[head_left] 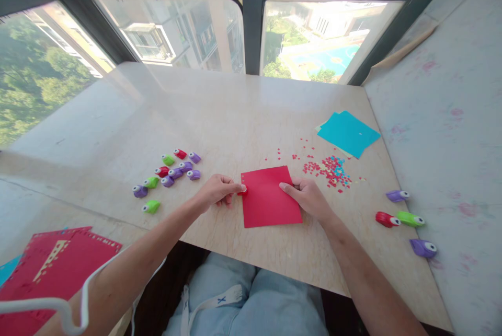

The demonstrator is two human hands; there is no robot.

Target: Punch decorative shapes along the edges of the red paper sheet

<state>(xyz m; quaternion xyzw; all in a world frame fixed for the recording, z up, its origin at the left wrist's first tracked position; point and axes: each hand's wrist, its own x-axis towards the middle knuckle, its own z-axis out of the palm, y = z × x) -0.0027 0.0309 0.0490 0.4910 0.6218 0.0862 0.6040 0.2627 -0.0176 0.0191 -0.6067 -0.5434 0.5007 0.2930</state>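
Gripping red punch [242, 190] at edge of red sheet [270, 205] with left hand [220, 190], opposite edge with right hand [308, 196]; could skew sheet through loose hold; hard to judge pressure.

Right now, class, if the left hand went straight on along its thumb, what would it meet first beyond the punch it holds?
The red sheet; the left hand's red punch already seems at its edge. Over or under is unclear.
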